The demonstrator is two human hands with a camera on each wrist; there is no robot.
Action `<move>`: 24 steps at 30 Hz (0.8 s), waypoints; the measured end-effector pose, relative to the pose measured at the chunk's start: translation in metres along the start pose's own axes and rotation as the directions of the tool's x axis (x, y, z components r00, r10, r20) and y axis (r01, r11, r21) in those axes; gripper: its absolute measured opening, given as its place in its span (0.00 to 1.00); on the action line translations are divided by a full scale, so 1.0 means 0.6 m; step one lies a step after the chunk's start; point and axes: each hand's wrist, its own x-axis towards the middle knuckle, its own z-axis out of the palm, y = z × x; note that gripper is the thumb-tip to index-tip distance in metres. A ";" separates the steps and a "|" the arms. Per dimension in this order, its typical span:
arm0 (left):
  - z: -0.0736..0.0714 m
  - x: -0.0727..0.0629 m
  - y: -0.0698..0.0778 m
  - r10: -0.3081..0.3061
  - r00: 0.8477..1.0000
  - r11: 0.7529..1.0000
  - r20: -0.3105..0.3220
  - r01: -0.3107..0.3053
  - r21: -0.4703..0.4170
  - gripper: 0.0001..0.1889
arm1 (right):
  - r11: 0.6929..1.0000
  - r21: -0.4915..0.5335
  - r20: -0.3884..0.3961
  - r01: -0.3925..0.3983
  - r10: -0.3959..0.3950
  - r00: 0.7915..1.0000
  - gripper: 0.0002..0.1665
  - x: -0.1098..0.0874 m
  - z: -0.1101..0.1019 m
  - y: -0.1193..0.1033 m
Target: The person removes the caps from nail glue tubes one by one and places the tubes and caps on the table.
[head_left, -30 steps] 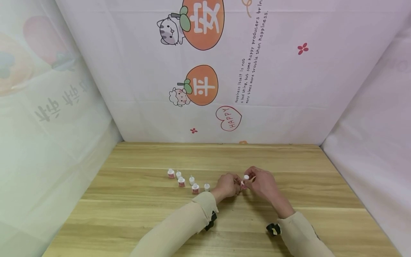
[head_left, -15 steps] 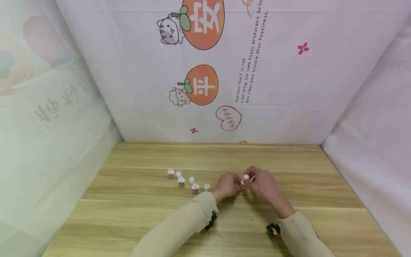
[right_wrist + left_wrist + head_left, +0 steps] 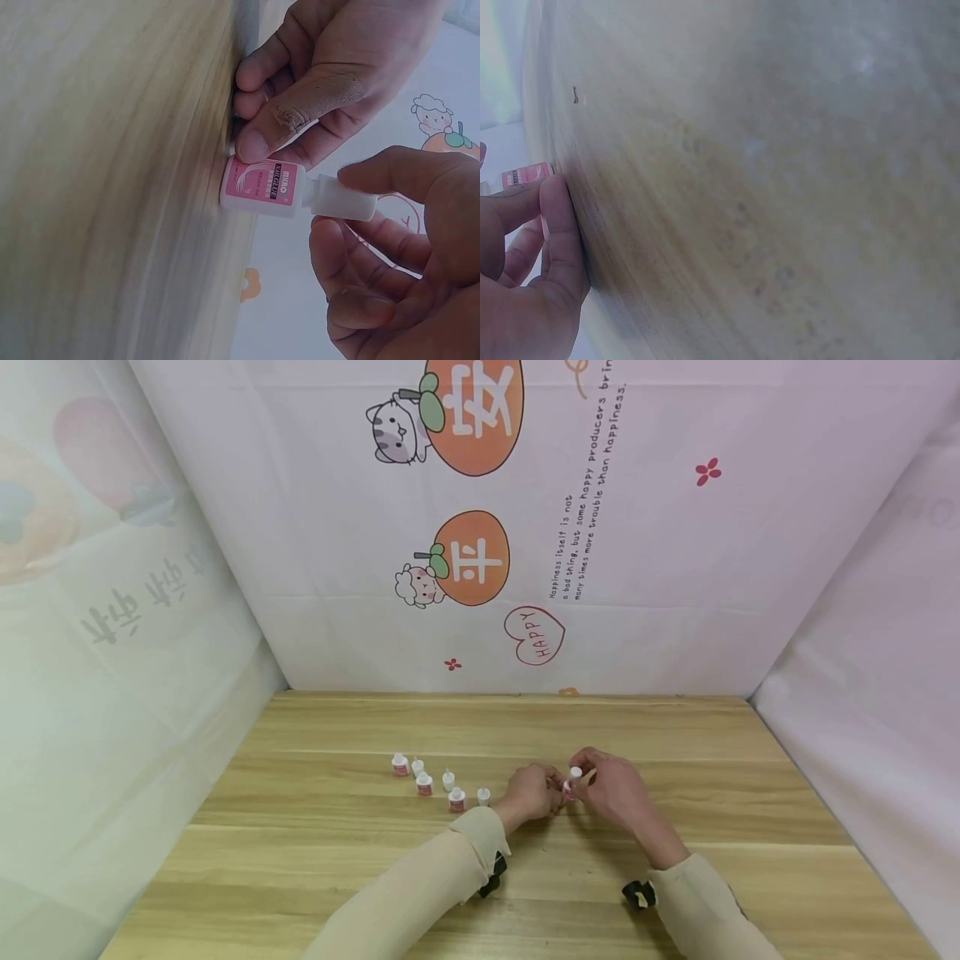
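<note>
A small bottle of nail glue (image 3: pixel 259 186) with a pink label stands upright on the table between the two hands. My left hand (image 3: pixel 531 792) pinches its body low down, the thumb over the label's edge in the right wrist view. Its white cap (image 3: pixel 343 199) is at the bottle's neck, pinched between thumb and fingers of my right hand (image 3: pixel 617 789). In the left wrist view only part of the pink label (image 3: pixel 525 174) shows beyond the fingers of the left hand (image 3: pixel 536 255).
Left of the hands stand three more pink-labelled bottles (image 3: pixel 424 786) without caps. Beside each is a small white cap (image 3: pixel 448 782) with a thin stem pointing up; the nearest one (image 3: pixel 483 797) is close to the left wrist. Printed white cloth (image 3: pixel 637 635) walls the wooden table (image 3: pixel 315 860).
</note>
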 end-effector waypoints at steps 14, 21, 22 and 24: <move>0.000 0.003 -0.001 0.017 1.000 1.000 -0.008 -0.017 0.000 0.03 | 1.000 -0.004 0.005 -0.015 0.015 1.000 0.09 -0.001 -0.004 -0.002; 0.000 0.002 -0.004 0.027 1.000 1.000 -0.003 -0.027 -0.005 0.03 | 0.999 -0.016 0.011 -0.038 0.038 0.999 0.08 -0.001 -0.003 -0.002; 0.001 0.002 -0.004 0.029 1.000 1.000 -0.003 -0.029 -0.004 0.03 | 0.999 -0.020 0.011 -0.033 0.034 0.999 0.08 -0.002 -0.003 -0.002; 0.001 0.002 -0.004 0.031 0.999 1.000 -0.006 -0.031 0.004 0.04 | 0.999 -0.029 0.009 -0.024 0.025 1.000 0.08 -0.002 -0.003 -0.002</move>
